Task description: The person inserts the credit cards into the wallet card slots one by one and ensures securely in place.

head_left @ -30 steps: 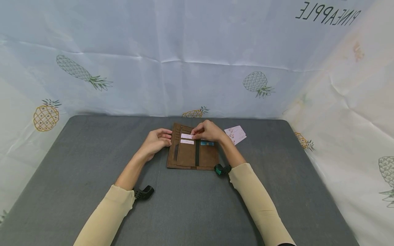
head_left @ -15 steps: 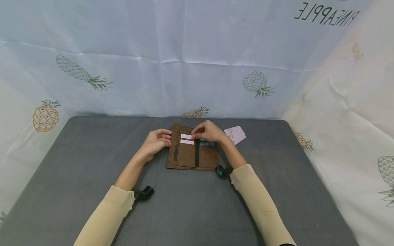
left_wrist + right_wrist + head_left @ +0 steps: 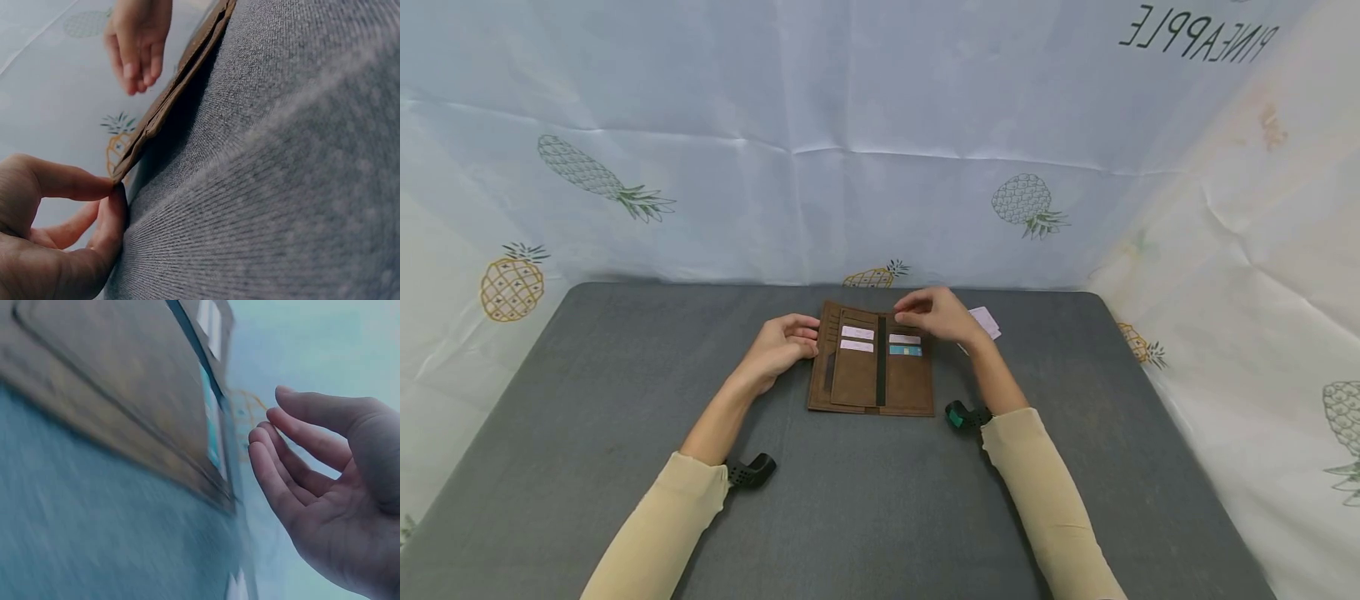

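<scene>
An open brown wallet (image 3: 853, 382) lies on the grey table. Pink-white cards (image 3: 857, 332) peek from two slots of its left panel. Another pale card (image 3: 905, 339) and a blue card (image 3: 906, 351) show in the right panel. My left hand (image 3: 777, 350) pinches the wallet's left edge between thumb and fingers, clearest in the left wrist view, where that edge is tilted up off the cloth. Above the top right part of the wallet hovers my right hand (image 3: 942, 317), its fingers loosely bent; the right wrist view finds nothing between them.
Pink patterned cards (image 3: 986, 321) lie on the table right of the wallet, partly hidden by my right hand. A pineapple-print curtain (image 3: 737, 208) hangs behind the table (image 3: 850, 508) and along its sides.
My right hand has moved from the left panel's pink-white cards to the right, off the wallet's middle, uncovering the dark centre strip and the right panel's pale card. The left hand stays put.
</scene>
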`<state>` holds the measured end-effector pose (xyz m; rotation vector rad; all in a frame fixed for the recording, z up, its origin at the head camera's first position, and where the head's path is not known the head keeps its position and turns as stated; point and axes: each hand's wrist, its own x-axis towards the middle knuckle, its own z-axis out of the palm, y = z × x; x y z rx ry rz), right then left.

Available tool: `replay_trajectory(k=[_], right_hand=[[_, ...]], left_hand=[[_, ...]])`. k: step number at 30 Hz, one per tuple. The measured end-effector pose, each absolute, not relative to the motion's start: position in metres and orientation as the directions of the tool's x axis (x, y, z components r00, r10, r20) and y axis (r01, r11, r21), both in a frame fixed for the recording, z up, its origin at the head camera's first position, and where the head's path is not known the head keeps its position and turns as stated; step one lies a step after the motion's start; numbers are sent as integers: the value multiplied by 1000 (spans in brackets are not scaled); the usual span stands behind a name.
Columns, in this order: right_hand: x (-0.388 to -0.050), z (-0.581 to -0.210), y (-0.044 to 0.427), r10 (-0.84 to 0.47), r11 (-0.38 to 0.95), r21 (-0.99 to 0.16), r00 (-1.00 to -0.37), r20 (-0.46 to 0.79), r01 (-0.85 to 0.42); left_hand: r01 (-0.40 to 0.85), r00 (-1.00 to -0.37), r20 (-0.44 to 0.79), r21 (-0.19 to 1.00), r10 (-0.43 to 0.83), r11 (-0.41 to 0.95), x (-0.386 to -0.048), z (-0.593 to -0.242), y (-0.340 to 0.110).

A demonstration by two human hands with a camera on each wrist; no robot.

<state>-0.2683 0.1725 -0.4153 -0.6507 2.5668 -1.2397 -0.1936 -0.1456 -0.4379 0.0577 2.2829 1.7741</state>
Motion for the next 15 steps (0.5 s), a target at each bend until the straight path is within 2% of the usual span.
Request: replay_trajectory(k=[8, 15], right_hand=[[-266, -408, 223, -319, 609, -775, -947, -41, -172], [-263, -406, 265, -160, 756, -652, -983, -94, -61]], left_hand=[[-121, -968, -171, 959, 184, 257, -194, -437, -145], [-125, -966, -177, 958, 188, 259, -193, -435, -145]])
